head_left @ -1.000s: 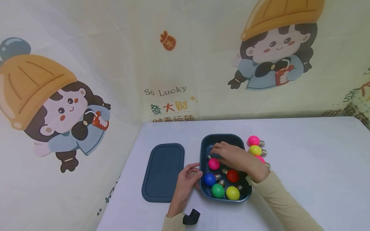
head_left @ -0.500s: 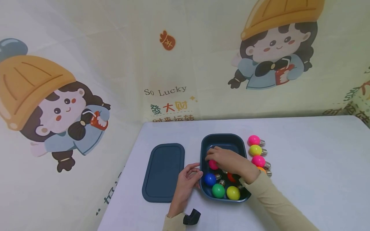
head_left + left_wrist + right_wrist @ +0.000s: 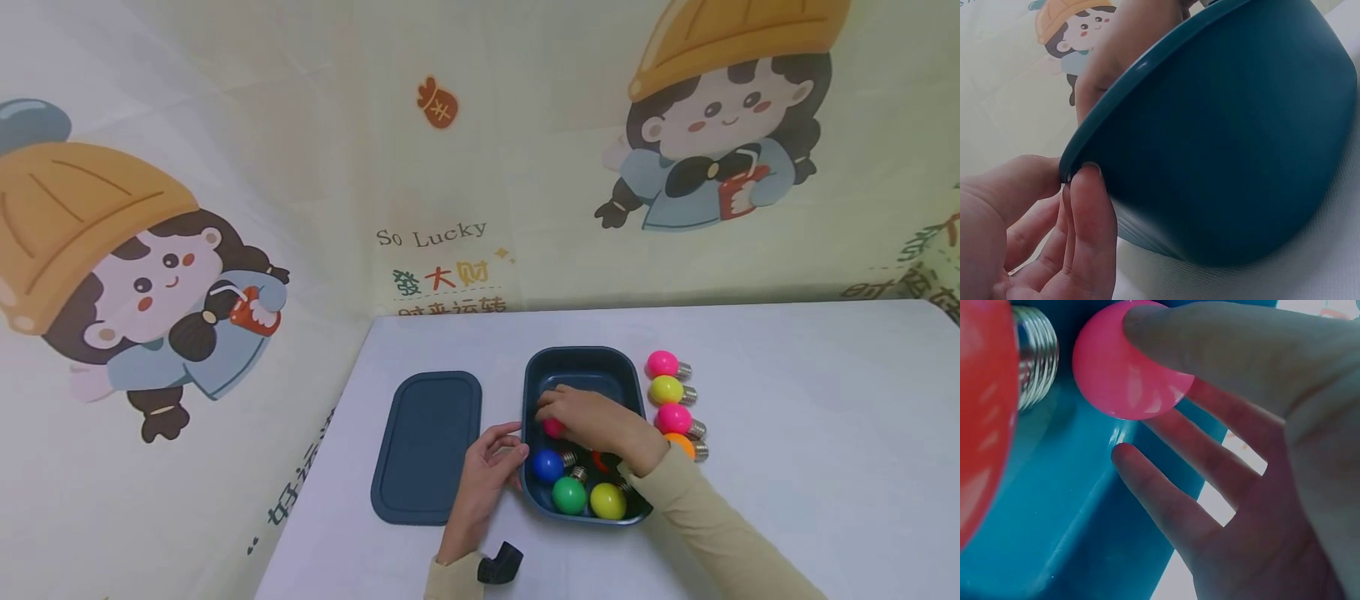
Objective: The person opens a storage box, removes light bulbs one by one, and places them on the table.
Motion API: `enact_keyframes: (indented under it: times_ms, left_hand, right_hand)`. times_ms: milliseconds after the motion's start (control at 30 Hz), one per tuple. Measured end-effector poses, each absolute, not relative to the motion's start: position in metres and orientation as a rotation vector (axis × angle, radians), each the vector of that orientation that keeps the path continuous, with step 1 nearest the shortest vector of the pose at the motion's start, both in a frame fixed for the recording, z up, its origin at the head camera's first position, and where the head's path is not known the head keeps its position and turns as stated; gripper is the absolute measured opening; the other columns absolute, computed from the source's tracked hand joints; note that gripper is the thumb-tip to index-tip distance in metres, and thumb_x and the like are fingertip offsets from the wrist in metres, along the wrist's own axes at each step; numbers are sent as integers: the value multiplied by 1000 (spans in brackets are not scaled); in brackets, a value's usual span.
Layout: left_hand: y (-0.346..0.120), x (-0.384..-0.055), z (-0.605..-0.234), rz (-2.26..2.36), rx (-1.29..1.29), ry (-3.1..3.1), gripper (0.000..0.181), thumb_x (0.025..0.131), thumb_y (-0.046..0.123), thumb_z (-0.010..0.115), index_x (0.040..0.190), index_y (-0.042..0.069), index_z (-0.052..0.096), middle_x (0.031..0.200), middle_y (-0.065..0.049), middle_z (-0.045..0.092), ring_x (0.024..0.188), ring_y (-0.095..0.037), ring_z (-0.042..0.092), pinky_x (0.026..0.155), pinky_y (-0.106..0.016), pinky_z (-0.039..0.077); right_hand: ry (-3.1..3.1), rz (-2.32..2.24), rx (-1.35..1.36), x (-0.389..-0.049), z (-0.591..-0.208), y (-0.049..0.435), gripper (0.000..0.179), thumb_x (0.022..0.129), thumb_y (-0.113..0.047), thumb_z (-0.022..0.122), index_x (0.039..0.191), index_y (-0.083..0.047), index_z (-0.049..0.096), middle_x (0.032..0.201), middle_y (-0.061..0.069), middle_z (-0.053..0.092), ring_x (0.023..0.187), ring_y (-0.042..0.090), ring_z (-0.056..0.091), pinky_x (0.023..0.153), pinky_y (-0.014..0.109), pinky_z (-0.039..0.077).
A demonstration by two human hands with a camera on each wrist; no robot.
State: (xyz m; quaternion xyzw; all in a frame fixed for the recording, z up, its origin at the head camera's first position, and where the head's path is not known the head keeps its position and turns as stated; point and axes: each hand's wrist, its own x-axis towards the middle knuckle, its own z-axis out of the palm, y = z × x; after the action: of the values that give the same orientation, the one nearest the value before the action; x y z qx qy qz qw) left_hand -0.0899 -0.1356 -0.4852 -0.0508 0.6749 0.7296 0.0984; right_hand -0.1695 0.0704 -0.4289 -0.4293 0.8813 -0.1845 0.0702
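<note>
My left hand (image 3: 489,467) pinches the left rim of a dark blue plastic bin (image 3: 1222,137), thumb on the inside and fingers on the outside. Reaching into the bin from the right, my right hand (image 3: 600,423) holds a pink light bulb (image 3: 1119,369) by its round part, between thumb and fingers. Around it in the bin lie a blue bulb (image 3: 547,466), a green bulb (image 3: 569,496) and a yellow bulb (image 3: 608,502). A red bulb (image 3: 982,412) is mostly covered by the right hand in the head view.
A flat dark blue lid (image 3: 426,450) lies left of the bin. Along the bin's right side stand in a column a pink bulb (image 3: 662,363), a yellow bulb (image 3: 666,390), another pink bulb (image 3: 672,418) and an orange bulb (image 3: 678,444), the last partly behind the sleeve.
The right hand has come down and toward the front of the bin, onto the pink bulb. Its sleeve has uncovered an orange bulb on the right. The left hand keeps its place.
</note>
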Motion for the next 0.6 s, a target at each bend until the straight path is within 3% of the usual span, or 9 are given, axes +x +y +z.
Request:
enact_keyframes:
  times_ms: [300, 600]
  left_hand:
    - [-134, -89, -483, 2163, -148, 2008, 43, 91, 18, 74, 129, 5, 60, 99, -6, 62, 72, -10, 62, 56, -22, 52]
    - [-134, -89, -483, 2160, -157, 2009, 43, 91, 18, 73, 129, 5, 60, 99, -6, 61, 73, -10, 62, 56, -22, 52]
  right_hand:
    - [2682, -579, -1289, -174, -432, 74, 30, 85, -14, 78, 114, -10, 73, 113, 8, 68, 106, 25, 59, 81, 33, 58]
    - [2704, -522, -1301, -178, -434, 76, 25, 84, -21, 80, 106, -10, 76, 97, 2, 71, 92, 19, 57, 74, 28, 56]
